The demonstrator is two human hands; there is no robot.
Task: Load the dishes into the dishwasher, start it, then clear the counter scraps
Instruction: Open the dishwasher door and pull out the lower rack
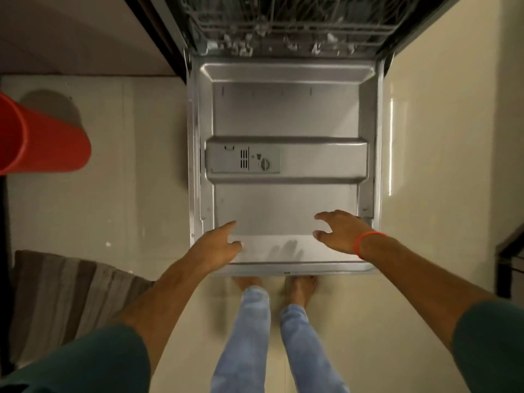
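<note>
Both hands, left [219, 245] and right [338, 232], hover loose-fingered over the lowered dishwasher door [283, 114]; no readable writing.

Just one view here, head-mounted wide-angle, looking pretty much straight down from standing height. The open dishwasher door [285, 114] fills the middle, racks at the top edge, legs and floor [425, 165] at the bottom.

Home kitchen: open dishwasher [285, 165], tiled floor [425, 165], striped mat [65, 293].
</note>
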